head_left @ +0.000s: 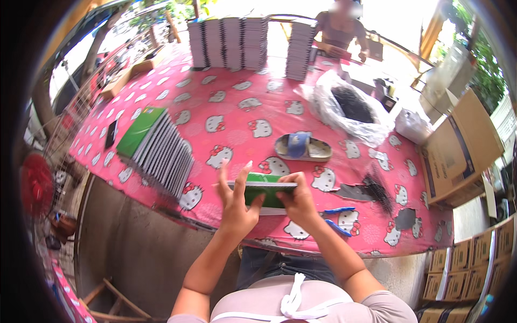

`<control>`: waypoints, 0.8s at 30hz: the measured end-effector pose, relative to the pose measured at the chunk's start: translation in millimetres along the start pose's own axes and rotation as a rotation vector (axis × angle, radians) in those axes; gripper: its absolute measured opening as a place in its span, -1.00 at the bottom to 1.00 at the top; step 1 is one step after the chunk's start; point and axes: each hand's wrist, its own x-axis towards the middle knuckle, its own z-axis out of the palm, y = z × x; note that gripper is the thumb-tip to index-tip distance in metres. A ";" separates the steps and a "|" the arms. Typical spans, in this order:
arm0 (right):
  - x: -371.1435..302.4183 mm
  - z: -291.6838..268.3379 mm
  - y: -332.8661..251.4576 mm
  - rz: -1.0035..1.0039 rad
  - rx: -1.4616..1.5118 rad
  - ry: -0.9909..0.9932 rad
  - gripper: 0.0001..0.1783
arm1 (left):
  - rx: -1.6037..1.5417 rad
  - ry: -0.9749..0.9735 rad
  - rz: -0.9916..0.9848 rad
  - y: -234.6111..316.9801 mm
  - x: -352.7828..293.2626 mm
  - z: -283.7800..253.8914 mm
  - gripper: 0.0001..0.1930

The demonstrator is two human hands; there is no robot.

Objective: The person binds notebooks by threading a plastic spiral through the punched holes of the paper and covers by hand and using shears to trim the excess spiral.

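Note:
A green-covered notebook (267, 197) is held level above the near edge of the table, its white page edges showing. My right hand (300, 201) grips its right end, thumb on the near face and fingers over the top. On the left end rests my left hand (237, 203), thumb against the cover and other fingers pointing up, partly spread. White sheets show just beneath the notebook. Close to my right hand lie blue-handled pliers (339, 221). A leaning stack of green spiral notebooks (156, 148) stands to the left of my left hand.
A blue-strapped slipper (302, 147) lies ahead of my hands. Black binding coils (353, 105) fill a plastic bag, with loose ones (378, 188) at right. Tall notebook stacks (229, 43) stand at the back. A person (342, 32) sits across; cardboard box (458, 153) right, phone (111, 133) left.

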 end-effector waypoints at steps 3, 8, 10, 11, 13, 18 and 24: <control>-1.6 -5.0 -22.3 0.061 -0.087 -0.066 -0.59 | 0.043 -0.037 0.087 0.4 4.2 7.7 -0.61; 16.1 -120.2 -5.6 -0.035 -0.792 0.019 -0.65 | -0.115 -0.131 0.037 2.1 10.6 0.7 -0.82; 22.0 -172.2 10.8 0.212 -1.097 0.242 -0.77 | -0.136 -0.165 0.054 4.3 11.6 0.0 -0.84; 22.9 -185.4 16.3 0.264 -1.134 0.222 -0.79 | -0.135 -0.174 0.057 7.2 12.4 0.4 -0.83; 21.1 -189.9 39.8 0.203 -1.242 0.166 -0.81 | -0.127 -0.146 0.054 6.7 11.9 7.2 -0.82; 21.3 -178.8 6.6 -0.012 -0.951 0.187 -0.86 | -0.149 -0.128 0.023 13.4 12.9 1.1 -0.79; 7.8 -133.8 -56.9 -0.072 -0.294 0.087 -0.80 | -0.242 -0.100 -0.001 3.1 8.7 9.0 -0.79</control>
